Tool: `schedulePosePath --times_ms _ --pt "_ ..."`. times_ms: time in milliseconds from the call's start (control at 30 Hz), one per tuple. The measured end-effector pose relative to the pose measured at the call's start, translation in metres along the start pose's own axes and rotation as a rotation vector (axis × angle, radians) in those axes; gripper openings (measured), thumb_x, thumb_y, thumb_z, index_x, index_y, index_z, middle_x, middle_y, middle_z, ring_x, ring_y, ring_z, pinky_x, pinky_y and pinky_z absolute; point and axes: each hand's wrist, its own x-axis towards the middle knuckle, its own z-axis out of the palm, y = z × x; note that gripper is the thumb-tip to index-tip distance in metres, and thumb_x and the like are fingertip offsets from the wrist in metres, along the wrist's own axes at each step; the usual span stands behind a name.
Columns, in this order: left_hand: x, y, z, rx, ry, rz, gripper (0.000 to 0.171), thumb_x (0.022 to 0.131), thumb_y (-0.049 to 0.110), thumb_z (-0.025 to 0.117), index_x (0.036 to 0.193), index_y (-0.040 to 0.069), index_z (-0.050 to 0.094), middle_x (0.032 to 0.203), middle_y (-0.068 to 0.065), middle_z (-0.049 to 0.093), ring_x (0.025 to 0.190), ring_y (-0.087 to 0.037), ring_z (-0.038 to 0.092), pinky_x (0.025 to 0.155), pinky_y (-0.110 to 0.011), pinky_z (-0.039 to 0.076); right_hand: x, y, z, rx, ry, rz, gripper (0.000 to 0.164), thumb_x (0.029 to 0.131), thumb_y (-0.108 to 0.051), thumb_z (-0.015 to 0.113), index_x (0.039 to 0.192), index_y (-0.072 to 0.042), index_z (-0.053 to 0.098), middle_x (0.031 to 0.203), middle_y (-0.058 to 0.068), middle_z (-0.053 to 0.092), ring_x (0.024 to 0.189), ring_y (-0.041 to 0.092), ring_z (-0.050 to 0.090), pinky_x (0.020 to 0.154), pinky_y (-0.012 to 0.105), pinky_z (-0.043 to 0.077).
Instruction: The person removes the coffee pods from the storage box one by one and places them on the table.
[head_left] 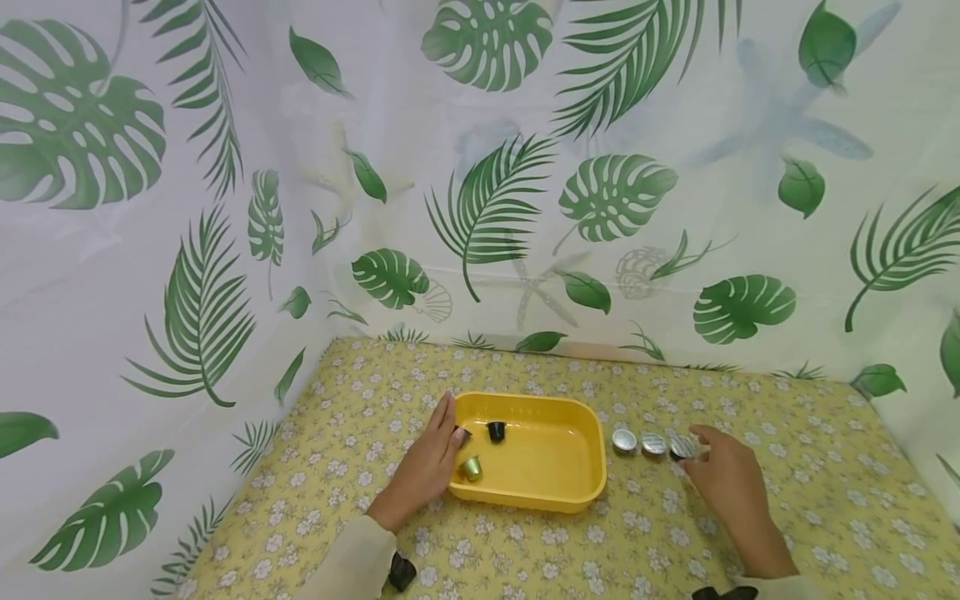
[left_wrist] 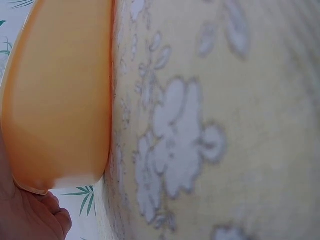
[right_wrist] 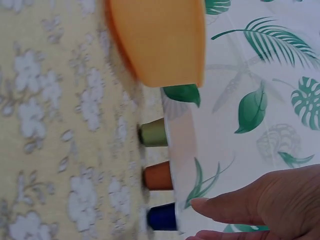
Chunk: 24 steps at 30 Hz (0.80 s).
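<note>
Tray [head_left: 536,462] on floral cloth [head_left: 525,554], leafy backdrop [head_left: 540,175]

2 cream sleeves [head_left: 351,560], black wrist attachments [head_left: 402,572]

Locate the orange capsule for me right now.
In the right wrist view, the orange capsule stands between the green capsule and the blue capsule; in the head view, that row lies right of the yellow tray.

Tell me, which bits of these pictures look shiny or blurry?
Head view: foil lids gleam beside the yellow tray; left wrist view: flowered cloth looks soft, pale glare on the tray's end; right wrist view: cloth blurred, capsules slightly soft.
</note>
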Motion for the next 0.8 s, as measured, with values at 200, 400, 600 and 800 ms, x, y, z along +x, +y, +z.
schedulePosePath --times_ms 200,400,600,800 --pt "-0.001 -0.001 0.000 0.002 -0.001 -0.002 0.060 0.114 0.033 0.029 0.163 0.007 0.007 0.169 0.000 -0.007 0.155 -0.023 0.010 0.121 -0.047 0.024 -0.003 -0.011 -0.008 -0.003 -0.028 -0.007 0.054 0.090 -0.010 0.076 0.135 0.011 0.056 0.126 0.038 0.059 0.104 0.052 0.063 0.061 0.048 0.057" --pt "-0.001 -0.002 0.002 -0.001 0.006 -0.004 0.060 0.114 0.032 0.030 0.163 0.005 0.008 0.170 -0.001 -0.006 0.154 -0.025 0.011 0.121 -0.047 0.024 -0.008 -0.026 -0.007 0.044 0.015 -0.072 0.050 0.090 -0.010 0.077 0.133 0.010 0.060 0.124 0.034 0.063 0.102 0.048 0.066 0.067 0.050 0.058" --pt "0.002 -0.004 0.004 -0.013 0.012 0.003 0.060 0.114 0.032 0.029 0.163 0.005 0.007 0.170 -0.003 -0.004 0.155 -0.025 0.011 0.122 -0.047 0.023 -0.013 -0.044 -0.004 0.107 0.075 -0.123 0.043 0.092 -0.011 0.075 0.130 0.007 0.064 0.123 0.030 0.066 0.099 0.044 0.068 0.068 0.047 0.060" --pt "0.002 -0.005 0.003 -0.065 0.012 0.014 0.059 0.114 0.034 0.027 0.163 0.011 0.003 0.171 -0.007 -0.002 0.155 -0.024 0.008 0.122 -0.048 0.021 -0.015 -0.065 0.001 0.169 0.064 -0.134 0.041 0.094 -0.011 0.073 0.131 0.004 0.065 0.123 0.026 0.067 0.100 0.039 0.069 0.075 0.045 0.061"
